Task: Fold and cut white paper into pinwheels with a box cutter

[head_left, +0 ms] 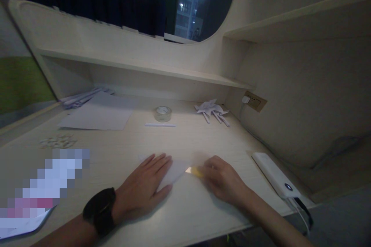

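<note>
My left hand (145, 187), with a dark watch on its wrist, lies flat on a piece of white paper (177, 170) on the desk. Its fingers are stretched out and hide much of the sheet. At the paper's right side, my right hand (223, 179) grips a yellow utility knife (196, 171), slightly smeared by motion. The bright blade points left and meets the edge of the paper.
Behind the hands are a roll of clear tape (162, 114), a white paper stick (160, 125) and paper pinwheels (212, 109). White sheets (97, 112) lie back left, near small pale pieces (59, 141). A power bank (274, 175) with cables sits at right, below a wall socket (255, 101).
</note>
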### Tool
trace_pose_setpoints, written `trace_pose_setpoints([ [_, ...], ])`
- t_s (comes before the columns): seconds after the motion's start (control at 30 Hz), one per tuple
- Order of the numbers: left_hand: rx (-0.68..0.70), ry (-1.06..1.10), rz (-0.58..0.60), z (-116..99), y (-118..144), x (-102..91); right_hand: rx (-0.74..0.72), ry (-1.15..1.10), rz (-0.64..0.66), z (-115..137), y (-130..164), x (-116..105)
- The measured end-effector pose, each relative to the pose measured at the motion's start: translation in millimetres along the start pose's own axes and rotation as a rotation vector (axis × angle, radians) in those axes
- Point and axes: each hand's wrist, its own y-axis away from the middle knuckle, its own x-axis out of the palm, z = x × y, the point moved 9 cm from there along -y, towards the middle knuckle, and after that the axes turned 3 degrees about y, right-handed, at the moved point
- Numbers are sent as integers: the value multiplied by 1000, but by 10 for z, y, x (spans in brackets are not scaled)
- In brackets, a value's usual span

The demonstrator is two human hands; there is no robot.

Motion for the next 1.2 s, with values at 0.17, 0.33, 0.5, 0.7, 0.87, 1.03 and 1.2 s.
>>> trace_pose_setpoints([
  [0.17,-8,5,6,-9,2,0,2,31,12,-4,-60,62],
  [0.33,-12,18,8,-10,3,-7,0,29,32,23,-78,53],
  [0.5,-31,59,-35,-1,-19,-79,-6,9,33,44,-60,42],
  [0.7,-53,206,-37,21,-55,-223,-5,21,36,62,-65,30],
  [0.87,-79,277,-27,41,-119,-245,-31,43,51,112,-105,-28],
  [1.03,-46,185,-21,-46,-190,-117,-34,67,58,87,-101,-18],
  [1.2,0,157,-30,-122,-182,-78,-5,51,29,-27,-30,2],
])
